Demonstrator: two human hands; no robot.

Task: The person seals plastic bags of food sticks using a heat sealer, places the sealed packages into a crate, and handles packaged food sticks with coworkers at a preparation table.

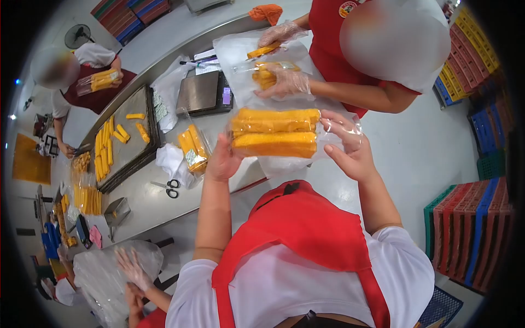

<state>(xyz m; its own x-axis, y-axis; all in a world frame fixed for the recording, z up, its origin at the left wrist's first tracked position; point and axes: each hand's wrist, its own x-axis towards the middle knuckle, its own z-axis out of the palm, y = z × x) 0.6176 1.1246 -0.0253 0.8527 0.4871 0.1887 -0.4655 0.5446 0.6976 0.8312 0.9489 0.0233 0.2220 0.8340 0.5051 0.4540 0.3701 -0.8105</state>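
Note:
A clear plastic bag of yellow bread-like sticks (pixel 275 133) is held level in front of my chest, its sticks lying side by side. My left hand (pixel 225 159) grips its left end, with the thumb up along the side. At the bag's other end, my right hand (pixel 351 146) has its fingers at the loose clear plastic, the thumb lower and apart from them. Below and left of the bag lies another filled bag (pixel 193 148) on the steel table (pixel 147 205), beside a crumpled white cloth (pixel 174 164). Black-handled scissors (pixel 171 188) rest nearby.
A digital scale (pixel 198 93) and a tray of yellow sticks (pixel 123 156) stand on the table. Across from me, a co-worker's gloved hands (pixel 287 82) handle sticks over white sheeting. Other people work at left. Stacked crates (pixel 470 235) stand at right.

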